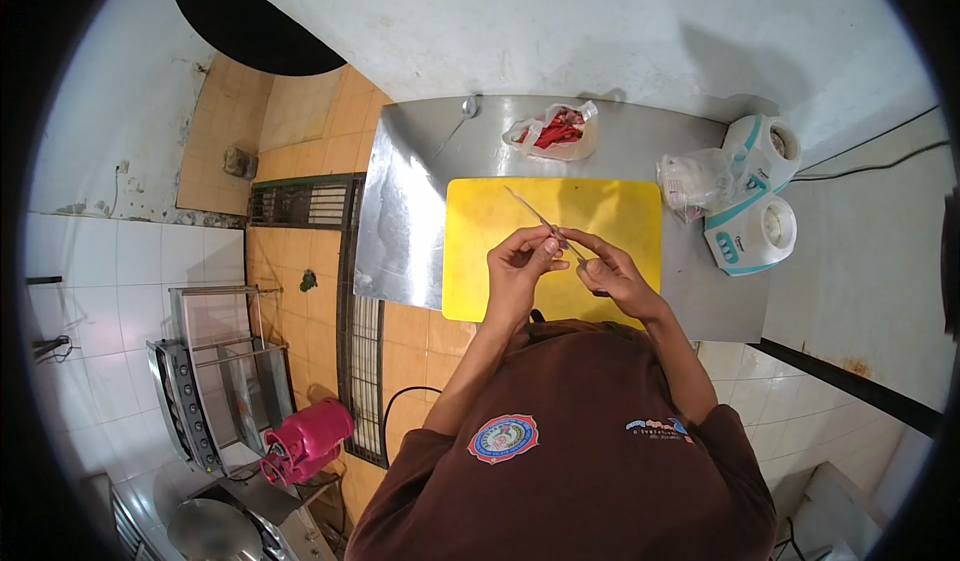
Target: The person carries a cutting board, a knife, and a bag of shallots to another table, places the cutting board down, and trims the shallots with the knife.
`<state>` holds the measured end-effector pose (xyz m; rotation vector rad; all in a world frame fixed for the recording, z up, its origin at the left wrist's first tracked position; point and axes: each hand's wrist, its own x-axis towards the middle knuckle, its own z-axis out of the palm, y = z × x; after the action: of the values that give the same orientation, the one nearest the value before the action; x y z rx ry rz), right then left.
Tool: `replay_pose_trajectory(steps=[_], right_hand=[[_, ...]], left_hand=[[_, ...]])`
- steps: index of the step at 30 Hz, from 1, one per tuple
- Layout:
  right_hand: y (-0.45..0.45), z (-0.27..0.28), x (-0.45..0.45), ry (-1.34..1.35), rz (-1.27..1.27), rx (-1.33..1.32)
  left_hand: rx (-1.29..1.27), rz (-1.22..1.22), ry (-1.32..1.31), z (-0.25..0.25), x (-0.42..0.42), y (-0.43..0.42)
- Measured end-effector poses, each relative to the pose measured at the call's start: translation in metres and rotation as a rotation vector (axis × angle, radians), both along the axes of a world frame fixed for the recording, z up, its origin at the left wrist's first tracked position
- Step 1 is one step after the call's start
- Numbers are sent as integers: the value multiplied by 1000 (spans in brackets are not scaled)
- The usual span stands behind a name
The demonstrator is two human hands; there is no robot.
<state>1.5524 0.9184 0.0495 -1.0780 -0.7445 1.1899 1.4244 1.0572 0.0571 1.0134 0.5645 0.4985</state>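
Over a yellow cutting board point(490, 291), my two hands meet near the board's middle. My right hand point(617, 279) is closed around the handle of a knife point(527, 204), whose blade points up and to the left. My left hand point(525, 266) pinches a small purplish piece point(558, 242) against the blade, and fingertips of my right hand touch there too. The piece is too small to name surely. Beyond the board lies an open plastic bag of red chilies point(560, 133).
The steel table point(400, 231) holds a spoon point(469, 108) at the back left. On the right stand a clear plastic bag point(692, 179) and two white-and-teal appliances point(745, 236). A pink gas cylinder point(310, 439) and stove point(185, 406) are at lower left.
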Motion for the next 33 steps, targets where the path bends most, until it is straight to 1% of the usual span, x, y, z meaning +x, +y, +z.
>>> replay_pose_trajectory(steps=[11,14,17,20,26,33], right_hand=[[6,-8,-3,-96,-109,33],[3,-5,0,2,-80,33],[1,2,4,45,-29,27],[1,7,4,9,10,27],[-1,3,5,22,9,15],[-2,6,7,26,23,9]], left_hand=[[-129,53,-14,2,4,-10],[-175,31,-52,6,4,-9],[-155,33,-43,6,4,-9],[-47,54,-21,9,4,-9],[125,74,38,11,5,-11],[133,67,41,13,5,-10]])
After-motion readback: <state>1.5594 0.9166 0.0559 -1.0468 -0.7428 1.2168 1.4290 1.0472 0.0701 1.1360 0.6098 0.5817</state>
